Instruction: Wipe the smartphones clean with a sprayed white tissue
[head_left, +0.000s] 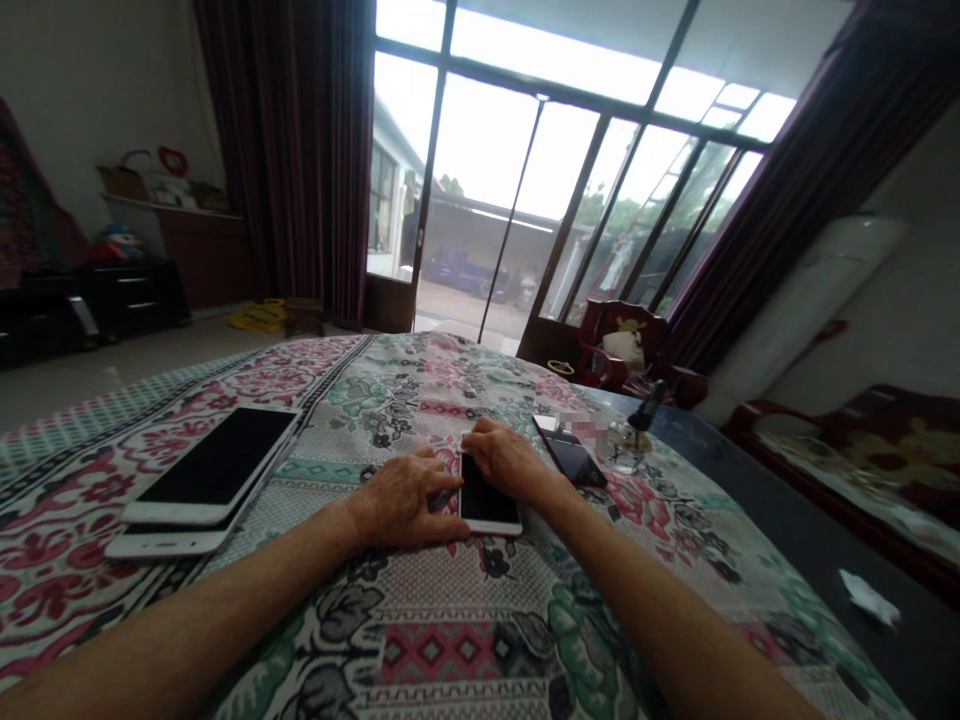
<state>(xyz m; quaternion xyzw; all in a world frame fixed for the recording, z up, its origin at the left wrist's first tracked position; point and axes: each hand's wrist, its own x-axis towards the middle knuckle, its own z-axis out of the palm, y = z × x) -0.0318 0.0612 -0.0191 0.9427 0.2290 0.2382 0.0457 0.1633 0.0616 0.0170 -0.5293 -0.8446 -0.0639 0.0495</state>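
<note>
A white-framed smartphone lies face up on the patterned cloth, its dark screen partly covered by my hands. My left hand holds it at the left side, with the thumb at the lower left corner and the fingers along the edge. Over the upper end of the screen, my right hand has its fingers bent and pressed together. A bit of white shows at those fingertips; I cannot tell whether it is a held thing or the phone's corner. Another dark smartphone rests just right of my right hand.
Left of my hands, two white-framed phones are stacked, the upper phone overlapping the lower phone. A clear glass object stands at the right. A crumpled white tissue lies on the dark surface. Beyond are wooden chairs and glass doors.
</note>
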